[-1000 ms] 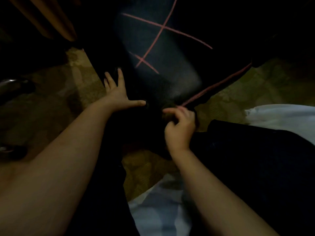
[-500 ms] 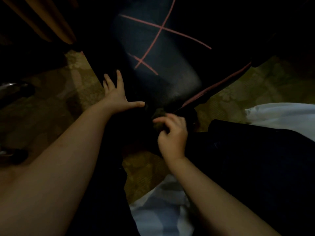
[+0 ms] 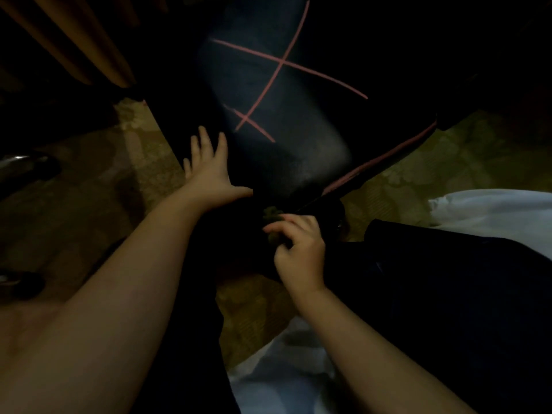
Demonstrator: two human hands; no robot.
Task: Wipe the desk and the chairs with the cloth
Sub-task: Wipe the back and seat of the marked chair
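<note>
- Down at the front edge of the chair [image 3: 283, 138] seat, the right hand [image 3: 298, 249] has its grip clamped on a small dark greenish cloth [image 3: 270, 215]. The fingers are curled round it and a wad pokes out past the fingertips.
- That cloth sits right at the seat's front corner, just below where the pink piping [image 3: 382, 159] ends (it's so dim I can't tell how much of it actually touches the upholstery).
- The left hand [image 3: 209, 174] lies flat on the near left part of the seat with its grip apart, fingers straight and spread. Its thumb sticks out toward the right hand, and the two hands are near each other but not touching.
- The chair itself is black upholstery with thin pink stitch lines [image 3: 280, 62] crossing into an X, plus a smaller cross below it.
- Underneath is an olive patterned carpet [image 3: 418, 180], showing on both sides of the seat.
- Top left has orange curtain folds [image 3: 74, 40]. At the far left edge there's something dark with a shiny bit [image 3: 18, 162], and I can't tell what it is.
- The person's dark trousers [image 3: 448, 294] fill the lower right, with white fabric [image 3: 493, 210] beside them.
</note>
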